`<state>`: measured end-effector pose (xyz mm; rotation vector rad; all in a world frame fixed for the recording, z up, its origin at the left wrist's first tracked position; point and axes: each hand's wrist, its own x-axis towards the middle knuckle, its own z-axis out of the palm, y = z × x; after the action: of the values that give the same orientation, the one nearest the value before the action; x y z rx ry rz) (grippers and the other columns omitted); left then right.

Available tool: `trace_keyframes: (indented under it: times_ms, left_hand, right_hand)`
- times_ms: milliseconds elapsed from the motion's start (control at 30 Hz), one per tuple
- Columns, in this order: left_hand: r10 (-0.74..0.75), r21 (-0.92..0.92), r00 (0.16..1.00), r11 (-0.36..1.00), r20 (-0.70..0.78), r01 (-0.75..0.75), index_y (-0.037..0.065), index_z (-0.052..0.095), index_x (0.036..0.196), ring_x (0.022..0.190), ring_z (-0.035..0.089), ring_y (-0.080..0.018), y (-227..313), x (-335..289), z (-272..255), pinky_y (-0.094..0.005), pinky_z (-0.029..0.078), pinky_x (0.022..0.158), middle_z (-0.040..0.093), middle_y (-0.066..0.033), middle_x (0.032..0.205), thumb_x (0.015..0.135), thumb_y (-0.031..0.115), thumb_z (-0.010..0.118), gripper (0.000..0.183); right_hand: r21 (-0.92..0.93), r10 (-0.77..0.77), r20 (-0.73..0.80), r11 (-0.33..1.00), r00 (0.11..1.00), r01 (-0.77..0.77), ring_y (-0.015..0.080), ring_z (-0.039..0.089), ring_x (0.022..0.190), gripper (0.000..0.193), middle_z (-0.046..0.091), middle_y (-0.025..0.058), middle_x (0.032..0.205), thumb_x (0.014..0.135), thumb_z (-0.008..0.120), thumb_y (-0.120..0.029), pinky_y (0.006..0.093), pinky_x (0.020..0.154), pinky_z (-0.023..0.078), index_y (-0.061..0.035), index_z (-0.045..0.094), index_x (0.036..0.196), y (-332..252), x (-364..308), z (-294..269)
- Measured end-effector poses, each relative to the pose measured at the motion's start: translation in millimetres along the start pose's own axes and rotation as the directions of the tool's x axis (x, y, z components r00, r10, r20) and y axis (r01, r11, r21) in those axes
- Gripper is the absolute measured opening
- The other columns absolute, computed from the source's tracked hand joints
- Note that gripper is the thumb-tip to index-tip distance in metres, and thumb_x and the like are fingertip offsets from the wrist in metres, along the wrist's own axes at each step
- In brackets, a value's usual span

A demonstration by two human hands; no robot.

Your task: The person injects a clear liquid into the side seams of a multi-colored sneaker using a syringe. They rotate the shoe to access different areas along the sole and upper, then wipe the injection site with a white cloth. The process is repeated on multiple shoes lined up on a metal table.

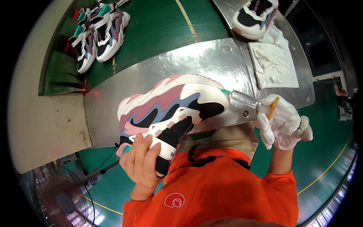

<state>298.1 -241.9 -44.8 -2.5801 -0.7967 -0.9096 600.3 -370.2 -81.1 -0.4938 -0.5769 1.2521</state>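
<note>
**Syringe point(245, 100) at the toe of a sneaker point(157, 104) over a steel bench point(151, 62)**

A person in an orange top point(223, 189), lower centre of the frame, works with both hands. The bare left hand point(140, 160), left of lower centre, has its fingers curled closely over the sneaker's collar and tongue; the thumb is hidden. The right hand point(281, 123), in a white glove at right of centre, bends its fingers around the clear syringe near its orange flange, though the exact grip is partly hidden. The white, pink, mauve and black sneaker lies tilted at the frame's centre, sole toward the top, its toe just beside the syringe's green tip. Whether it touches the bench cannot be told. At upper right, a crumpled white cloth point(274, 68) sits near another sneaker of similar colours point(252, 22). Farther off, several matching shoes point(109, 36) stand on a green surface point(159, 32) at upper left, and a fan point(64, 200) occupies lower left.
</note>
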Motion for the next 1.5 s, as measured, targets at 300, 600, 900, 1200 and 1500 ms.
trace_keyframes:
  times_ms: [300,600,900,1200,1500]
  left_hand:
    - [0.023,-0.017,0.999,1.0,0.035,-0.023,0.006,0.058,0.109,0.101,0.06,-0.0321,8.1,1.0,-0.1,-0.0421,0.046,0.09,0.065,-0.0148,0.111,0.057,0.016,0.092,0.063]
    - [0.018,0.026,1.0,1.0,-0.026,-0.017,0.011,0.06,0.105,0.099,0.065,-0.0262,7.1,-1.0,6.5,-0.0392,0.042,0.09,0.067,-0.0083,0.107,0.066,0.032,0.088,0.053]
    - [0.024,-0.033,1.0,0.999,-0.007,-0.024,0.006,0.059,0.107,0.095,0.061,-0.0301,6.7,6.3,3.5,-0.0386,0.045,0.085,0.066,-0.0137,0.107,0.056,0.015,0.092,0.061]
    - [-0.044,-0.151,0.992,0.987,0.12,0.062,0.007,0.061,0.102,0.094,0.061,-0.0285,-4.3,41.6,-3.5,-0.0361,0.043,0.085,0.066,-0.0112,0.105,0.053,0.013,0.09,0.058]
    - [-0.111,-0.261,0.949,0.946,0.295,0.192,0.0,0.06,0.109,0.096,0.061,-0.0243,-18.7,86.3,3.2,-0.0329,0.046,0.088,0.065,-0.0102,0.102,0.053,0.001,0.087,0.062]
  right_hand:
    - [0.121,-0.136,-0.134,0.981,0.982,0.152,0.0314,0.057,0.055,0.118,0.054,0.0278,0.099,0.052,0.076,-0.066,0.0298,0.043,0.05,0.0215,0.041,0.124,29.4,-25.5,4.8]
    - [0.163,-0.121,-0.175,0.975,0.977,0.15,0.0249,0.056,0.051,0.124,0.055,0.024,0.094,0.049,0.072,-0.074,0.0285,0.046,0.05,0.0194,0.04,0.124,31.4,-34.5,24.2]
    - [-0.183,-0.009,-0.386,0.981,0.923,-0.067,0.024,0.056,0.053,0.115,0.056,0.0231,0.095,0.053,0.079,-0.061,0.0285,0.049,0.05,0.0171,0.041,0.128,16.8,-32.1,65.4]
    - [-0.147,0.056,-0.345,0.983,0.937,-0.113,0.024,0.057,0.079,0.116,0.048,0.0253,0.116,0.038,0.095,-0.02,0.0303,0.071,0.051,0.0152,0.038,0.133,37.3,-39.0,61.7]
    - [-0.409,-0.356,0.216,0.813,0.909,0.415,0.0201,0.058,0.089,0.092,0.053,0.019,0.119,0.05,0.088,-0.015,0.028,0.074,0.052,0.0104,0.046,0.128,73.5,-20.8,17.7]
